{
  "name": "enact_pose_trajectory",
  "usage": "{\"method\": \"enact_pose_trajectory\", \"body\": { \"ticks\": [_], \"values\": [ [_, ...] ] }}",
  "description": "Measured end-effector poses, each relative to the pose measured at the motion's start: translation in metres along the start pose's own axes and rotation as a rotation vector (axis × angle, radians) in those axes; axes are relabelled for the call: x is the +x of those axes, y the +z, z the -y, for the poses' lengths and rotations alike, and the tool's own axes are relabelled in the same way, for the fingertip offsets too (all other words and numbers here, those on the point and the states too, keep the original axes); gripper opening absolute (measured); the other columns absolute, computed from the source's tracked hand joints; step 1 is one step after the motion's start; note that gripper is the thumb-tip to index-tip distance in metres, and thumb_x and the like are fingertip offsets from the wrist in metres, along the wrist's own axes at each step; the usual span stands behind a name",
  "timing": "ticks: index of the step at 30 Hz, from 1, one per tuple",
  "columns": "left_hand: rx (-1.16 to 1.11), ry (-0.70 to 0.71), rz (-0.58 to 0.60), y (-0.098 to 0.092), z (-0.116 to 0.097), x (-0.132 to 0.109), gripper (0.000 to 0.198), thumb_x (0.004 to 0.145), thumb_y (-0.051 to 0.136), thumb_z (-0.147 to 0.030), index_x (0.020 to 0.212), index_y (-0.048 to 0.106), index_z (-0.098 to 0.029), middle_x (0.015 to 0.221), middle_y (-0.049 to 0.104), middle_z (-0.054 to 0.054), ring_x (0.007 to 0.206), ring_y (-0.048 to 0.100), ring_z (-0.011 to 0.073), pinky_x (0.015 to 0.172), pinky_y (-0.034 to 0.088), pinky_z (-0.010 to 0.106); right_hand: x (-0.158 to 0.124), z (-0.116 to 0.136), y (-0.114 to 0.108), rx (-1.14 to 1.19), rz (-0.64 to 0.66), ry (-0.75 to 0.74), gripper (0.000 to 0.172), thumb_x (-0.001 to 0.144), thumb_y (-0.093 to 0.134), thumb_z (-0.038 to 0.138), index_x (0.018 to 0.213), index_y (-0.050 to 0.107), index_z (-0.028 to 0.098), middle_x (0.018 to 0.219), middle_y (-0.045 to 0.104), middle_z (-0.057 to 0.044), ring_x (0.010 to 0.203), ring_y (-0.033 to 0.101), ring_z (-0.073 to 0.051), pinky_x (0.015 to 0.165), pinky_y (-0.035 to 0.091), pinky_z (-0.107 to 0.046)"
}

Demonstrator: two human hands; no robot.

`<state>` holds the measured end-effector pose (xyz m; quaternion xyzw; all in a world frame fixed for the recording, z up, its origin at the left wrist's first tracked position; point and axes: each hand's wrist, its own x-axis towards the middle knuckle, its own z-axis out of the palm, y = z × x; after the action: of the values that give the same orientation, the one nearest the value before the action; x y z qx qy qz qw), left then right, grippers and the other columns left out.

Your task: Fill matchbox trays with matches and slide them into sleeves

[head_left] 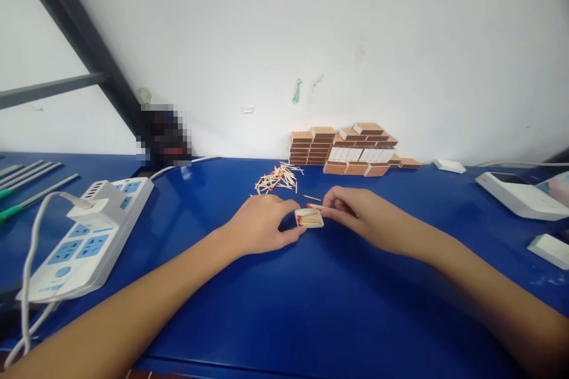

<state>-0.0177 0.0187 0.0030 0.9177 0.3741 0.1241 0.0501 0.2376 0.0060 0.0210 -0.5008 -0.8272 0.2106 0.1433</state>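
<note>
My left hand (265,224) grips the left end of a small white matchbox tray (316,225) between thumb and fingers. Several red-tipped matches lie inside the tray. Just over its right end, my right hand (353,213) pinches a few matches (315,206), their red heads pointing left; their exact number is unclear. A single loose match (312,198) rests on the blue table behind the tray. Further back spreads a heap of loose matches (278,179). Against the wall stand stacked matchboxes (306,149), some showing white ends, others brown striking sides.
A white power strip (106,231) with a plugged-in adapter and cable lies at left, near several green-handled metal rods (40,192). On the right are a white device (520,196) and white blocks (549,250). The wall (249,41) bounds the blue table (267,320) behind.
</note>
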Motion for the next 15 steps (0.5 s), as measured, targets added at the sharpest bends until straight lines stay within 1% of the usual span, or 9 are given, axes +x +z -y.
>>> {"method": "enact_pose_trajectory", "body": {
  "ticks": [4,6,9,12,15],
  "values": [
    [-0.011,-0.013,0.020,-0.002,-0.001,0.001,0.037,0.095,0.062,-0.049,0.120,0.071,-0.023,0.076,0.067,0.002,0.072,0.064,0.0201,0.062,0.041,0.031,-0.002,0.011,0.006,-0.080,0.045,-0.025,0.017,0.104,0.053,0.035,0.098,0.062,0.022,0.090,0.069,-0.003,0.076,0.061,-0.018,0.066,0.039,-0.029],
    [-0.001,-0.014,0.034,-0.003,-0.003,0.001,0.036,0.095,0.062,-0.048,0.119,0.072,-0.023,0.078,0.067,0.003,0.071,0.063,0.0197,0.063,0.041,0.031,-0.002,0.014,0.010,-0.108,0.058,-0.016,0.014,0.104,0.054,0.032,0.098,0.062,0.021,0.094,0.071,-0.005,0.079,0.062,-0.019,0.068,0.040,-0.029],
    [0.015,0.007,0.042,-0.004,-0.005,0.001,0.034,0.095,0.062,-0.047,0.117,0.072,-0.023,0.079,0.067,0.003,0.070,0.062,0.0196,0.062,0.040,0.030,-0.003,0.014,0.012,-0.105,0.050,-0.034,0.017,0.105,0.052,0.035,0.102,0.062,0.022,0.093,0.070,-0.004,0.079,0.062,-0.019,0.067,0.039,-0.029],
    [0.023,0.014,0.044,-0.005,-0.006,0.001,0.035,0.096,0.061,-0.047,0.119,0.071,-0.023,0.079,0.067,0.003,0.070,0.062,0.0195,0.061,0.039,0.029,-0.004,0.012,0.010,-0.092,0.034,-0.077,0.020,0.106,0.051,0.039,0.108,0.062,0.022,0.091,0.069,-0.003,0.076,0.061,-0.018,0.065,0.037,-0.029],
    [0.026,-0.006,0.052,-0.004,-0.006,0.001,0.036,0.096,0.061,-0.049,0.120,0.071,-0.024,0.080,0.067,0.003,0.071,0.062,0.0194,0.061,0.038,0.029,-0.004,0.008,0.003,-0.120,0.021,-0.075,0.020,0.104,0.054,0.040,0.103,0.064,0.022,0.087,0.067,-0.002,0.074,0.059,-0.017,0.063,0.035,-0.029]
  ]
}}
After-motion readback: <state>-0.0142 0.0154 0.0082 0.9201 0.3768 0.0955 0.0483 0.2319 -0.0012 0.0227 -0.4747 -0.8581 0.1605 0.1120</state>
